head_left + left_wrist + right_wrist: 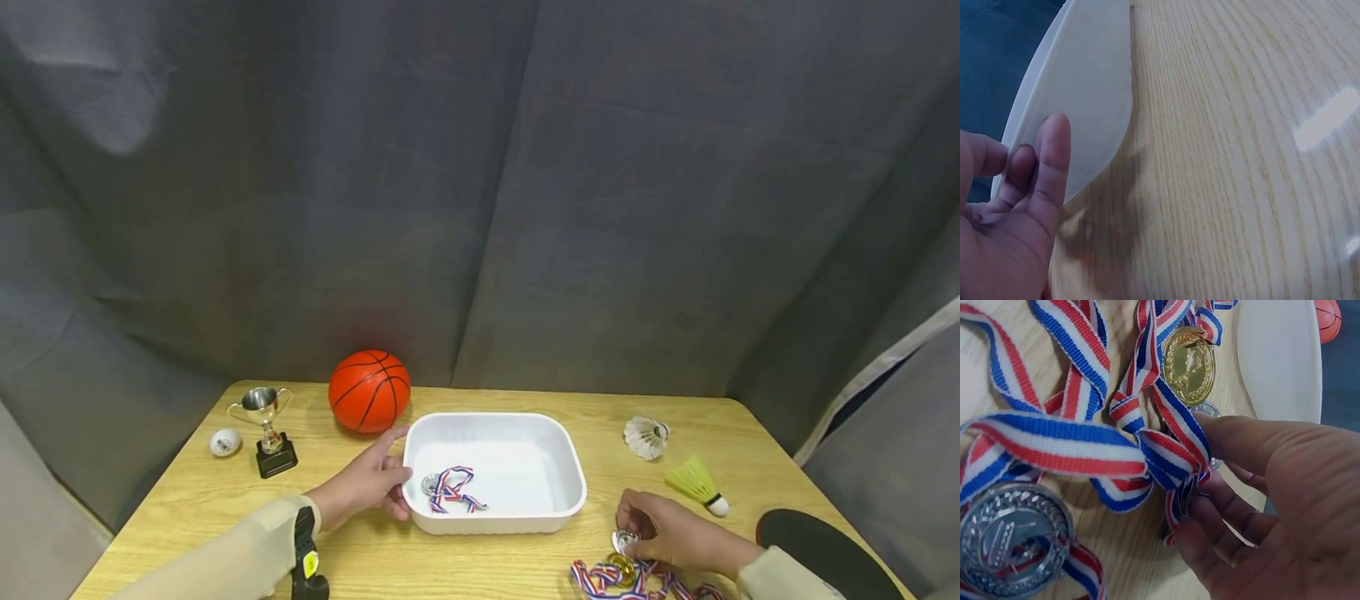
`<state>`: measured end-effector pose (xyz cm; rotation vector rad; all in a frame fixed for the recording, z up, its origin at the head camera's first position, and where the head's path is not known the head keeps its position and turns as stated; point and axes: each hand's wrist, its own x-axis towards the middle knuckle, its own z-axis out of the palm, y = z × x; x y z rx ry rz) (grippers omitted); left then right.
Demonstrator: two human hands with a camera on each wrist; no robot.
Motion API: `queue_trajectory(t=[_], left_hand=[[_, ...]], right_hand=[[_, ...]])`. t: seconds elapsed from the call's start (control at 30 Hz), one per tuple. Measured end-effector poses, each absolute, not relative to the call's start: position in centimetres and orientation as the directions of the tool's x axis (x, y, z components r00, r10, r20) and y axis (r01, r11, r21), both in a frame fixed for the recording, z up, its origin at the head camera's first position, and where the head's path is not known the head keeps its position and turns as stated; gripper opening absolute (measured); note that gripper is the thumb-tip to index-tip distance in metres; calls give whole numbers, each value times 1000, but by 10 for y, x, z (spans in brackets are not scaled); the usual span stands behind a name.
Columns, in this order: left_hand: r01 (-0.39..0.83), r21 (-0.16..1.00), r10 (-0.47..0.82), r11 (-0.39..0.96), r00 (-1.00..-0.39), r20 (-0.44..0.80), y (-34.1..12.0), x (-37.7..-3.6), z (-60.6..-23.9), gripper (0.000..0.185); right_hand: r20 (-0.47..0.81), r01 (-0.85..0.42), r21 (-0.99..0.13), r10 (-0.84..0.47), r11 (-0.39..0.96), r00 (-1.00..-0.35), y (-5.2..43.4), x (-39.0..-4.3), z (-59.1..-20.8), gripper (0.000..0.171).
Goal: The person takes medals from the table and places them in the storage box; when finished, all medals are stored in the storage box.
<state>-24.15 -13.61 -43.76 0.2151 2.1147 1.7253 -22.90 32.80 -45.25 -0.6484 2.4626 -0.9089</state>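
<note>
Down at the near right edge of the pale wooden table (525, 567), your right hand (675, 537) curls over a tangle of medals on red, white and blue striped ribbons (1072, 444). Your fingers (1235, 506) pinch a fold of ribbon beside the round gold medal (1189, 364); a silver medal (1010, 547) lies in the same heap. The discs look hard, smooth and fairly heavy for their size, likely to slide or clink, while the woven ribbon is soft, limp and easily snagged. Taking hold of the ribbon close to a disc probably gives the surest grip, though neighbouring loops may drag along.

Your left hand (367, 483) rests with fingers loosely curled and thumb straight against the left wall of a white rectangular plastic tray (570, 467). Inside the tray lies one silver medal with its striped ribbon (450, 489), near the left end.

Farther out stand an orange basketball (370, 390), a small silver trophy cup (264, 429), a white ball (225, 442), and white (645, 436) and yellow (697, 483) shuttlecocks.
</note>
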Motion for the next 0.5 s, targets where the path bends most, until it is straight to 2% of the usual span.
queue_trajectory(t=[0.2,0.37,0.5], left_hand=[[-131,966,365,222,-908,-207,-136,-240,-437,75],[-136,965,364,222,-907,-212,-136,-241,-436,74],[-142,962,350,232,-911,-218,-135,-241,-437,73]], right_hand=[[-248,-226,-671,-500,706,-830,325,-222,-443,23],[-194,-258,-730,-554,633,-810,334,-222,-442,8],[-176,-222,-793,-563,567,-807,342,-224,-439,9]])
